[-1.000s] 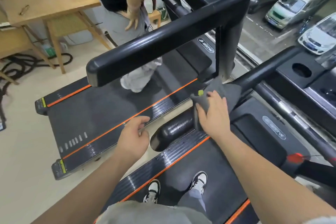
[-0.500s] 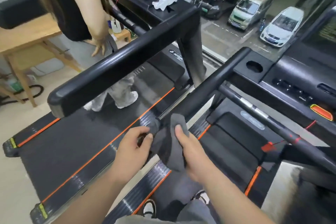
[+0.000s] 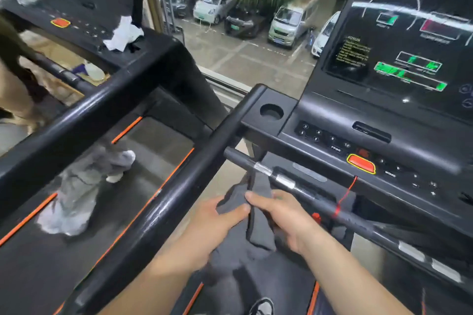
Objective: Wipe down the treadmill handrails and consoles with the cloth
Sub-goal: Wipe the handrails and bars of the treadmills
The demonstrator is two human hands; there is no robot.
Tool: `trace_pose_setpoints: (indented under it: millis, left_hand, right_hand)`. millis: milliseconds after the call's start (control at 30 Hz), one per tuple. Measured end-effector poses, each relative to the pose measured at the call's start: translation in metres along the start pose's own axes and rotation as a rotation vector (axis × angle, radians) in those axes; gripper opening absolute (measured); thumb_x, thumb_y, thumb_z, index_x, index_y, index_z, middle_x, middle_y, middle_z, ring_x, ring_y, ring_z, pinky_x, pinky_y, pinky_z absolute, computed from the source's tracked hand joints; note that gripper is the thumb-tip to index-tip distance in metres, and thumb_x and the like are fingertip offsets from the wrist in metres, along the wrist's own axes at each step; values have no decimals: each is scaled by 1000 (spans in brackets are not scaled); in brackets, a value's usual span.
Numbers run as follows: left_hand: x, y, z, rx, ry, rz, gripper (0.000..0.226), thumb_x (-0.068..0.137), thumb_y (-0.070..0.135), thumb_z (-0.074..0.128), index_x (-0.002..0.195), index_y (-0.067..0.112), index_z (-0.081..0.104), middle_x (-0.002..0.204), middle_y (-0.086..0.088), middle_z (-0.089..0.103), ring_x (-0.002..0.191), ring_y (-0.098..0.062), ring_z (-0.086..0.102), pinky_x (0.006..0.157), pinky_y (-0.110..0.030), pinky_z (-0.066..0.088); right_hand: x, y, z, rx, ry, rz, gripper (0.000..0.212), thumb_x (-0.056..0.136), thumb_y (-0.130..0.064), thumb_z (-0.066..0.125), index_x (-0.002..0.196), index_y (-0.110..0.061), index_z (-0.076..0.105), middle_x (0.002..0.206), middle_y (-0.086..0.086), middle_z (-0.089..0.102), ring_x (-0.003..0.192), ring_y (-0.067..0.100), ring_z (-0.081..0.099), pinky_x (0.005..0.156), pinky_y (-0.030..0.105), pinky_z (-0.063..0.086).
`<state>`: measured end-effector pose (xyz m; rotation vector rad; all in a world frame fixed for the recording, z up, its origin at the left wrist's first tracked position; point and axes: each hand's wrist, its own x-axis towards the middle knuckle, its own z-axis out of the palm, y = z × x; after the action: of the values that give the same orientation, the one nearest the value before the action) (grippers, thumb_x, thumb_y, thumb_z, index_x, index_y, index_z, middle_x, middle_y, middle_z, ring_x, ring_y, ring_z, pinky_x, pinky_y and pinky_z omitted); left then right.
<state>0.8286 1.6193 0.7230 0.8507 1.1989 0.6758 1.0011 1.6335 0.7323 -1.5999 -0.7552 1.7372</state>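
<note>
A dark grey cloth point(image 3: 258, 222) hangs between my two hands in front of me. My left hand point(image 3: 212, 222) pinches its left edge with thumb and fingers. My right hand point(image 3: 281, 215) grips its upper right part, fingers curled round it. Both hands are just right of the black left handrail point(image 3: 179, 194) and below the crossbar point(image 3: 314, 199) with silver sensor bands. The console point(image 3: 399, 48) with its lit screen, a cup hole point(image 3: 271, 111) and a red stop button point(image 3: 361, 163) rises at the upper right.
A second treadmill stands to the left, its handrail point(image 3: 84, 120) running parallel and its console holding a crumpled white cloth point(image 3: 124, 33). Another person's grey-trousered legs point(image 3: 84, 186) stand on its belt. A window ahead looks down on parked cars point(image 3: 215, 2).
My view has swung up and right from the handrail end to the console. The cloth has come off the left handrail, and both hands now hold it beneath the crossbar.
</note>
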Motion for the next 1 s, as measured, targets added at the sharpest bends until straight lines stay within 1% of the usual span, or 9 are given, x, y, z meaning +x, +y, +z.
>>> trace_pose_setpoints:
  millis: [100,267,333,433,633,767,833,933,1000]
  left_hand:
    - [27,11,21,-197,72,-66,24,98,24,68,118,12,73,112,-13,77,106,-30,73,102,-50,53]
    - [70,49,25,-239,308,47,19,98,27,68,106,10,69,93,-9,75,81,-21,74,73,-34,56]
    - [84,69,22,-114,369,175,16,96,33,70,99,17,67,91,-6,73,77,-15,71,76,-33,54]
    - [109,92,20,562,539,473,16,95,40,65,88,28,59,93,6,66,87,-8,65,77,-30,49]
    - [184,30,23,1359,205,564,42,74,34,49,111,20,63,105,-6,65,104,-35,63,85,-48,55]
    - [232,20,3,1605,94,809,36,76,41,57,100,21,73,90,1,71,97,-30,65,117,-58,29]
    - [244,33,4,1612,76,762,35,79,48,51,89,22,72,82,0,71,91,-31,65,110,-44,41]
    - [236,33,29,1651,132,685,29,75,46,55,70,19,63,64,-8,61,71,-34,60,68,-38,48]
    - [226,18,52,1666,55,688,29,78,48,53,81,21,61,75,-6,65,76,-32,58,75,-42,46]
  right_hand:
    - [32,0,-43,-214,204,-75,27,87,-35,81,90,-15,63,84,1,69,75,19,62,73,31,48]
    - [60,-22,-93,-466,289,-222,15,85,-28,80,91,-20,68,77,-10,67,72,11,60,71,20,48]
    - [68,-26,-109,-595,314,-246,21,82,-30,83,94,-24,67,91,-9,69,86,11,65,81,22,50]
    - [79,-27,-123,-774,287,-215,36,79,-36,84,109,-26,65,111,-9,67,107,12,64,95,27,48]
    - [94,-27,-135,-972,206,31,89,68,-47,89,146,-25,51,147,-4,52,131,18,55,109,35,46]
    - [95,-24,-140,-1186,255,134,89,69,-54,85,147,-29,50,150,-6,52,134,19,55,104,36,48]
    - [95,-18,-141,-1206,305,155,74,70,-57,82,135,-31,59,140,-7,60,127,19,59,99,34,50]
    - [91,-6,-140,-1163,413,160,59,69,-63,81,117,-32,67,122,-10,68,115,18,64,88,29,50]
    - [89,-1,-139,-1114,477,160,61,67,-63,83,118,-34,67,119,-13,68,116,16,63,87,28,48]
